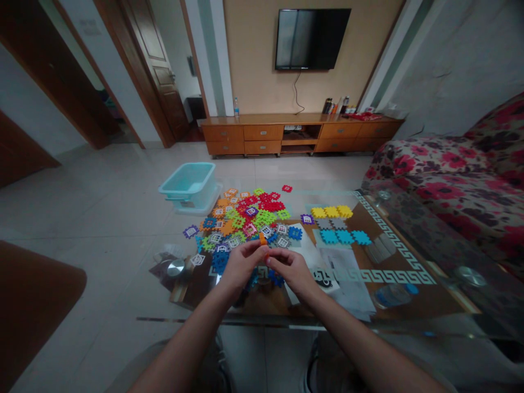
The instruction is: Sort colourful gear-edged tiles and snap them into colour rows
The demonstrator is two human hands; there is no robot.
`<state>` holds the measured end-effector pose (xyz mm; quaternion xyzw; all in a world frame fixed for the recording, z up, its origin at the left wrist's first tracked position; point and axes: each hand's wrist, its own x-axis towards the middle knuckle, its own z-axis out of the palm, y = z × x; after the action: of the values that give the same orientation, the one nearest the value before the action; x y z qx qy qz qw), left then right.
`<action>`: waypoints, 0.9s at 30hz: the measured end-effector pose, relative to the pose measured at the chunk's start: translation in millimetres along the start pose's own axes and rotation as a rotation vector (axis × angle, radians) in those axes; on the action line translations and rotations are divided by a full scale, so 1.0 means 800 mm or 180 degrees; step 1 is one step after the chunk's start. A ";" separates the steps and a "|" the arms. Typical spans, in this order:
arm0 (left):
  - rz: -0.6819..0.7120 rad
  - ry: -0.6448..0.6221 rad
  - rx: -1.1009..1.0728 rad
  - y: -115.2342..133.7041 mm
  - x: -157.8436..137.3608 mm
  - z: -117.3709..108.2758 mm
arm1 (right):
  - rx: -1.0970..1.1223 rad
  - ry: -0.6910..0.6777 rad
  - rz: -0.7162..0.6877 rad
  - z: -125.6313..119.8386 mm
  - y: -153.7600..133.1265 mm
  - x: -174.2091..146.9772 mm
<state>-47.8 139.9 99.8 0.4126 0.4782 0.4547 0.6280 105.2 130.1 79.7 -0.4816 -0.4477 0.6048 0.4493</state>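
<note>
Above the glass table, my left hand and my right hand meet with fingertips pinched together. Between them is an orange interlocking plastic piece, standing up edge-on and partly hidden by the fingers. Just beyond the hands spreads a heap of such toothed square pieces in red, orange, grey and blue, with lime green pieces in the middle. Dark blue pieces lie close to my left hand. To the right, yellow pieces, grey pieces and light blue pieces stand sorted in rows.
A turquoise plastic tub stands at the table's far left corner. White paper sheets and a water bottle lie at the right. Beyond are a wooden TV cabinet and a flowered sofa.
</note>
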 end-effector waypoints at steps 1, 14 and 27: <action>-0.0012 -0.0005 -0.0036 -0.002 0.001 0.000 | 0.0025 0.0037 -0.0008 0.000 0.002 0.000; -0.0163 -0.0265 -0.0240 -0.018 0.010 0.002 | 0.0072 0.0308 -0.0185 -0.010 0.014 0.000; -0.0277 -0.0357 -0.0259 -0.009 0.005 -0.005 | -0.1702 0.1960 0.0144 -0.161 0.014 0.002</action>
<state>-50.0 141.9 91.0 0.3905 0.4408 0.4221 0.6892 230.8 143.2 51.3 -0.7497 -0.4229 0.3044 0.4079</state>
